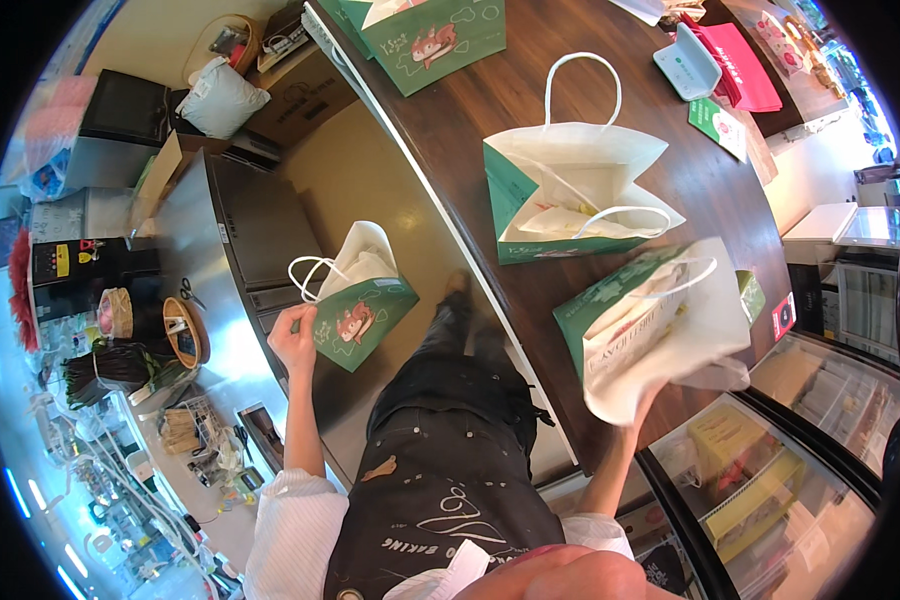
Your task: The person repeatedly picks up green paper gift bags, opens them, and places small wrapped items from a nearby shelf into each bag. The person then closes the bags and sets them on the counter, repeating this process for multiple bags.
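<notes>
My left hand (pixel 294 335) pinches the top edge of a small green paper bag (pixel 360 322) beside its white handles. This bag hangs over the floor, with a squirrel printed on its side and pale wrapping inside. At the counter's near end, my right hand (pixel 643 401) is against the outside of a larger green-and-white paper bag (pixel 667 330), its fingers hidden by the paper. That bag is tilted and slightly blurred, and a packet with print shows inside. Just beyond it, an open green paper bag (pixel 510 187) stands on the dark wooden counter (pixel 450 97) with wrapped contents.
Another green bag (pixel 439 45) stands at the counter's far end. A pale sign stand (pixel 688 64) and red bags (pixel 742 67) lie to the right. A glass display case (pixel 765 480) adjoins the counter. On my left is a steel worktop (pixel 221 315) with scissors (pixel 192 292).
</notes>
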Available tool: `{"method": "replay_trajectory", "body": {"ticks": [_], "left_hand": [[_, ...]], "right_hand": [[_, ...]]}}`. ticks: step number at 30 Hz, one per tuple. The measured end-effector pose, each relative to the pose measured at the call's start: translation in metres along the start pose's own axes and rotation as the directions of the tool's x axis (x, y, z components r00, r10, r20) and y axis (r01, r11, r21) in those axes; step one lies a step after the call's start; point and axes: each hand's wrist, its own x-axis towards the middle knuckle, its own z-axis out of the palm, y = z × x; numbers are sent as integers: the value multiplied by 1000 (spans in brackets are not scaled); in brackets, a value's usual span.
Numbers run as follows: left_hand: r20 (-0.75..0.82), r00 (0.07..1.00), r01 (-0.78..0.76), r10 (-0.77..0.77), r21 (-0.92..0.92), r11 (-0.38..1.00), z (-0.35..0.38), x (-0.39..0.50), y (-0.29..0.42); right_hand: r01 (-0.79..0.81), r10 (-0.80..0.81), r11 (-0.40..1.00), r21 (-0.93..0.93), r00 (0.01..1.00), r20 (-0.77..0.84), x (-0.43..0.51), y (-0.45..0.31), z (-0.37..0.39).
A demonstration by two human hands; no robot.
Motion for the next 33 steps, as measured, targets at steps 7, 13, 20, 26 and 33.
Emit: {"method": "replay_trajectory", "body": {"ticks": [7, 13, 20, 26, 33], "left_hand": [[-24, 1000, -3, 3, -3, 1000, -2, 15, -5], [-30, 1000, 5, -6, -33, 999, -7, 38, -22], [-49, 999, 16, -18, -44, 999, -10, 118, -67], [18, 999, -48, 49, -47, 998, -9, 196, -103], [19, 1000, -11, 12, -76, 997, -13, 212, -125]], "right_hand": [[46, -50, 971, 234, 999, 13, 28, -53, 83], [67, -69, 968, 243, 998, 1, 76, -93, 152], [591, -590, 778, -212, 572, -570, 136, -222, 141], [774, -682, 563, -290, 633, 367, 273, -383, 224], [805, -243, 205, -557, 593, 768, 399, -377, 318]]}}
